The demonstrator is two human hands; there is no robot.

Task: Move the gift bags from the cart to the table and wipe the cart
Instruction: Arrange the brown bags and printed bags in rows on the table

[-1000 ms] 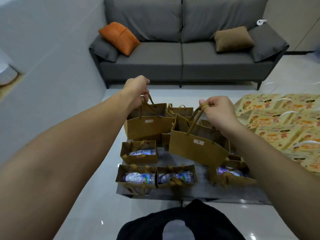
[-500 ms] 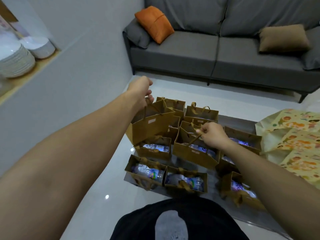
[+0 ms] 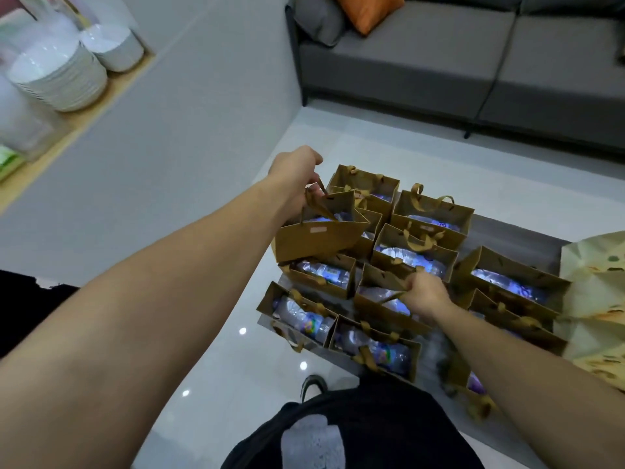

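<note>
Since the earlier frame the right hand (image 3: 424, 294) has lowered its gift bag (image 3: 382, 301) among the others; it grips the handle; the left hand (image 3: 297, 174) grips a raised bag (image 3: 316, 240) by its handles. Step — setting down, judged; next, release. The surface beneath (image 3: 527, 236) — cart or table — is unclear.

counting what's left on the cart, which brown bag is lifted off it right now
The brown paper gift bag at the far left, held by its handles in the left hand; it hangs tilted above the others, which all sit down on the cart.
</note>
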